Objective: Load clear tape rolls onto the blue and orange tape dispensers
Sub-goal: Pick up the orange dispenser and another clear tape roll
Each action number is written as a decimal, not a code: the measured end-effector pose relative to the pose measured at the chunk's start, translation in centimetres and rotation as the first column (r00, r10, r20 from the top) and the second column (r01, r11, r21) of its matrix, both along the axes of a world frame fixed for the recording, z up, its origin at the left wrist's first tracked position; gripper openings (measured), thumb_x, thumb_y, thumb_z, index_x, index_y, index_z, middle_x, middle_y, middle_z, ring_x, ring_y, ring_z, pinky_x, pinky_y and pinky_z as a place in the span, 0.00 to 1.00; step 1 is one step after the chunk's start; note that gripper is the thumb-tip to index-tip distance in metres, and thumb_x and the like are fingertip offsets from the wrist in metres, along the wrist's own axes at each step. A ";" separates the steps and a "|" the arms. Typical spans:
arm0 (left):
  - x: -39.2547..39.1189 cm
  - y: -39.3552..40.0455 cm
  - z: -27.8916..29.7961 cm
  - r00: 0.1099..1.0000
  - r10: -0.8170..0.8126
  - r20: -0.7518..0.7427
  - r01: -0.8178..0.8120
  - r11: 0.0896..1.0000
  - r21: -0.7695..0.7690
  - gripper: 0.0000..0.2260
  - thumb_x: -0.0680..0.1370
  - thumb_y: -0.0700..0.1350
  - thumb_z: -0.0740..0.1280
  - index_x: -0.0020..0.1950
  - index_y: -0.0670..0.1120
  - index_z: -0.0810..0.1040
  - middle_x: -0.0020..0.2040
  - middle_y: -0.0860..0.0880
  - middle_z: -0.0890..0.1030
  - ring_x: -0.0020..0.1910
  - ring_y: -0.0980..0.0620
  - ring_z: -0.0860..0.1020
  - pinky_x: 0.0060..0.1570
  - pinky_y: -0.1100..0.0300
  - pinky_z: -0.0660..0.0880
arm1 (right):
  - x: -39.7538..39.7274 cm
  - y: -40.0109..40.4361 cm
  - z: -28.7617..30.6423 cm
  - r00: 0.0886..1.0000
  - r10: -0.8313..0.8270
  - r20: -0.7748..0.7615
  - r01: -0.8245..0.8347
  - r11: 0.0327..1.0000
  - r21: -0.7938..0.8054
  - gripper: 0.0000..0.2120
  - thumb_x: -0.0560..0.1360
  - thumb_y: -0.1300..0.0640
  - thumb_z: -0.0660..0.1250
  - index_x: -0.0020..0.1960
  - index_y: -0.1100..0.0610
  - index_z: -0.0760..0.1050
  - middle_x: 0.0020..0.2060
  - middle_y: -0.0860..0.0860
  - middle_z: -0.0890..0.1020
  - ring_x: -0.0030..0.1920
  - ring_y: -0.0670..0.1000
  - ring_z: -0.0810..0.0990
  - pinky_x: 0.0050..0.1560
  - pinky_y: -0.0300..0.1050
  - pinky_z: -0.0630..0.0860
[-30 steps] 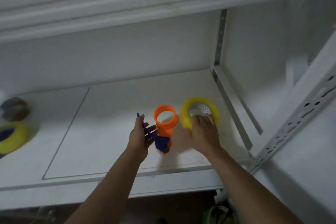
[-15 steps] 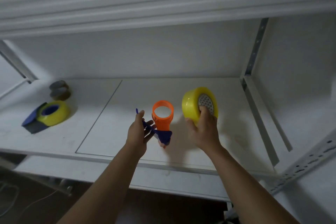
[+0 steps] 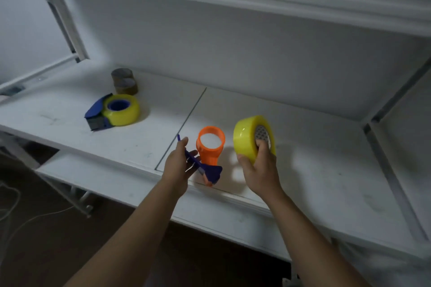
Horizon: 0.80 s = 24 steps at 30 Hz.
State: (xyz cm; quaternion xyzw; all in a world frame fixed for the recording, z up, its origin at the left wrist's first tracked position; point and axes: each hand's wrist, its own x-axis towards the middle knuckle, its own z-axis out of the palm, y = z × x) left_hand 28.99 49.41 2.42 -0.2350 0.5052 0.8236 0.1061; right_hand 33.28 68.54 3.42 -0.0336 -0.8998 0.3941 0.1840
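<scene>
Head view: left hand holds the orange dispenser above the shelf's front edge, fingers curled round its blue handle plate, orange hub ring open toward the camera. At 3 o'clock from the hub, just beside but apart, the right hand grips a yellowish clear tape roll, thumb on the outer face and fingers hooked into the core; the roll stands on edge, core aimed up and right. At 10 o'clock, well apart, the blue dispenser lies on the shelf with a roll already seated on it; behind that, two brownish rolls. Judgement: blue unit loaded, orange pending. Risks: core and hub are not coaxial, so a skewed push could jam the roll; fingers inside the core may block seating; cannot tell the tape's winding direction, so it may go on reversed.
</scene>
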 end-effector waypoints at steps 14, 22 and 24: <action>-4.4 -12.4 -0.8 1.000 0.024 0.006 -0.024 0.994 -0.103 0.08 0.78 0.53 0.65 0.52 0.50 0.74 0.55 0.43 0.79 0.51 0.47 0.80 0.46 0.53 0.79 | -4.8 -13.0 -0.9 0.995 0.096 0.035 -0.097 0.995 0.022 0.20 0.73 0.51 0.67 0.59 0.61 0.68 0.47 0.52 0.73 0.46 0.52 0.70 0.50 0.51 0.70; -8.1 -14.3 0.5 0.996 0.086 -0.023 -0.089 0.982 -0.166 0.11 0.79 0.53 0.64 0.56 0.48 0.73 0.55 0.43 0.79 0.54 0.46 0.80 0.46 0.54 0.79 | -9.2 -14.4 -1.7 0.989 0.144 0.033 -0.142 0.989 -0.050 0.20 0.74 0.50 0.68 0.60 0.60 0.69 0.51 0.54 0.77 0.49 0.53 0.73 0.51 0.49 0.70; -9.2 -14.1 0.9 0.995 0.093 -0.042 -0.099 0.980 -0.174 0.10 0.79 0.53 0.64 0.56 0.49 0.73 0.55 0.43 0.80 0.54 0.46 0.79 0.48 0.54 0.78 | -10.2 -14.2 -1.8 0.988 0.150 0.028 -0.148 0.987 -0.059 0.19 0.75 0.52 0.69 0.61 0.59 0.68 0.52 0.55 0.77 0.51 0.56 0.75 0.51 0.50 0.71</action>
